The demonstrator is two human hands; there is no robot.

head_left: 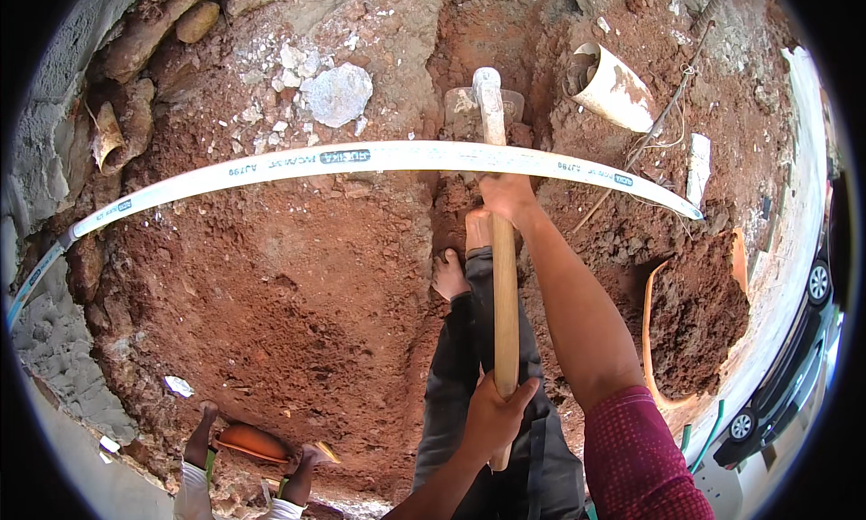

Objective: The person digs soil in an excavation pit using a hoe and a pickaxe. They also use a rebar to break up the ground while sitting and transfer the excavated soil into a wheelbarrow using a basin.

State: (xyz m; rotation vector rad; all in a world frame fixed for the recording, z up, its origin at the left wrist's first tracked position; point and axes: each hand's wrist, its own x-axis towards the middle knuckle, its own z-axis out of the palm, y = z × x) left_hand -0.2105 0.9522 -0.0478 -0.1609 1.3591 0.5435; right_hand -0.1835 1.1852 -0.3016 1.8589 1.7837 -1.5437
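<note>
A hoe's wooden handle point(506, 312) runs up and down in front of my legs. My left hand point(494, 415) is wrapped round its lower part, near the butt end. Farther up, my right hand point(508, 198) grips the same handle, close to the metal head. That hoe head point(487, 96) rests at the reddish soil of a narrow trench. A long white pipe point(410, 156) crosses the view in front of the handle, just beyond my right hand, hiding a bit of the handle. My bare foot point(448, 275) stands on the soil beside the handle.
A short wide pipe piece point(618, 92) and a pale rock point(339, 96) lie at the far side. On the right sits a soil-filled container point(699, 312); a car point(785, 385) stands beyond. At lower left another person's hands point(314, 466) are beside an orange basin point(254, 441).
</note>
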